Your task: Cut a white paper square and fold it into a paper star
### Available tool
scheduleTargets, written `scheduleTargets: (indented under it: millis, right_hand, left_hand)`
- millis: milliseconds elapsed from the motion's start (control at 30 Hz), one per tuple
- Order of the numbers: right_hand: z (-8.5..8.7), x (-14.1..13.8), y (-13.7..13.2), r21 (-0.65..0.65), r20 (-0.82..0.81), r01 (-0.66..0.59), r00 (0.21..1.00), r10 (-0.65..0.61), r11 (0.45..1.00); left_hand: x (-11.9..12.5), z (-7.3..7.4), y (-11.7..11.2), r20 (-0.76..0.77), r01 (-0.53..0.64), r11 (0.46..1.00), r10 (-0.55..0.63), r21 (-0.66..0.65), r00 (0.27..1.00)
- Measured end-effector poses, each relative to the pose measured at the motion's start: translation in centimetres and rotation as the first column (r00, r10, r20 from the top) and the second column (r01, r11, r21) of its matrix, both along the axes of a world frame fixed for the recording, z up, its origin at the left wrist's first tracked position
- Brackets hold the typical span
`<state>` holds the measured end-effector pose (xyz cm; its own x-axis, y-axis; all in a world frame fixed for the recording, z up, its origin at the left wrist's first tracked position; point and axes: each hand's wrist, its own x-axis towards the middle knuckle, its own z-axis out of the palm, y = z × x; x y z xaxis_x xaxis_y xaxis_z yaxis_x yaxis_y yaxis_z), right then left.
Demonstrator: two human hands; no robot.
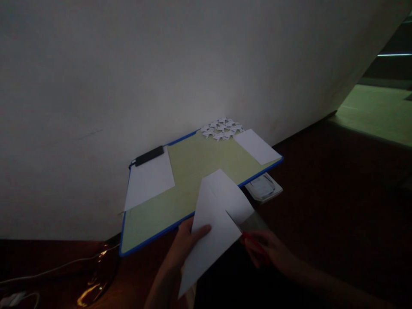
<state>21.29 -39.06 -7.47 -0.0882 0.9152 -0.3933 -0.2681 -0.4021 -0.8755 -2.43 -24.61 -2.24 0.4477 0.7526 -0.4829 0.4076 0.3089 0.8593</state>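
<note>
My left hand [189,238] grips a white sheet of paper [212,214] by its left side, with the thumb on top and the fingers underneath. The sheet is held tilted over the near edge of a low table. My right hand [262,246] is closed on red-handled scissors [255,243] at the sheet's right edge. The dark blades reach into the paper, and a slit runs inward from that edge. Part of the sheet beyond the slit stands raised. The handle loops are partly hidden by my fingers.
The pale green table [186,171] has a blue rim and stands against a grey wall [180,64]. On it are a dark flat device [149,156] on white paper [149,180], several folded paper pieces [222,128] and another white sheet [258,146]. A book-like object [264,187] sits below; a white cable [64,268] crosses the floor.
</note>
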Motion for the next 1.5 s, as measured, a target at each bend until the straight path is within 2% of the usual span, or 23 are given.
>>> scheduleTargets:
  millis: [267,600,800,933,1067,1233,1367,1500]
  right_hand:
    - [0.4,0.6,0.0,-0.016,0.054,-0.042,0.998,0.043,0.999]
    - [-1.5,2.9,-1.5,-0.054,-0.011,-0.165,0.986,0.165,0.985]
    - [-2.8,2.8,-1.8,-0.041,-0.114,-0.161,0.981,0.155,0.986]
    - [-2.1,2.8,-1.7,0.029,-0.201,-0.151,0.968,0.154,0.988]
    - [-1.4,2.5,-1.3,0.029,-0.237,-0.128,0.963,0.131,0.991]
    - [-0.7,1.5,0.0,0.044,-0.246,-0.077,0.965,0.085,0.996]
    - [0.2,0.8,1.1,0.075,-0.238,-0.09,0.965,0.106,0.993]
    - [0.0,0.4,1.7,0.064,-0.213,-0.08,0.973,0.092,0.995]
  left_hand:
    - [0.0,0.7,0.0,-0.009,-0.044,0.998,0.045,0.052,0.999]
    - [-0.2,1.1,-0.3,-0.012,-0.093,0.994,0.094,0.052,0.996]
    - [-0.3,1.0,-0.5,0.018,-0.107,0.994,0.107,0.004,0.994]
    - [-0.4,1.1,-0.5,0.018,-0.121,0.993,0.121,-0.004,0.993]
    - [-0.3,1.1,-0.6,0.03,-0.117,0.993,0.117,-0.024,0.993]
    - [-0.2,0.9,-1.0,0.024,-0.103,0.994,0.105,-0.045,0.994]
    - [-0.3,0.6,-1.3,0.032,-0.116,0.992,0.117,-0.048,0.993]
    - [-0.6,0.1,-1.5,0.055,-0.08,0.991,0.086,-0.104,0.995]
